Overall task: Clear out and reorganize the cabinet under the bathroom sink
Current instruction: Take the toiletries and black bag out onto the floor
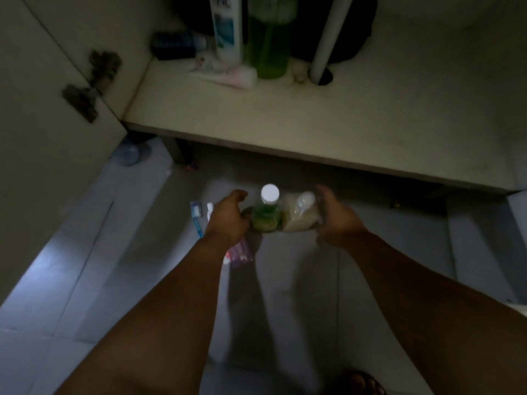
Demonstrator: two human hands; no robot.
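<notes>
both forearms reach out over the tiled floor point(142, 280); the left hand point(228, 220) has its fingers curled against the side of a green bottle point(266, 215) with a white cap, though whether it truly grips is hard to tell in the dim light; the right hand point(336, 220) is curled at the side of a pale pouch point(301, 213) just beside that bottle; a blue toothbrush point(197, 218) lies on the floor left of the left hand, and a pink tube point(241, 252) shows under the wrist; farther off, the cabinet shelf point(313, 124) holds a tall white bottle point(226, 27), a large green bottle point(268, 44), a flat tube point(228, 76) and a white pipe point(328, 38); the cabinet door point(42, 124) stands open at left.
</notes>
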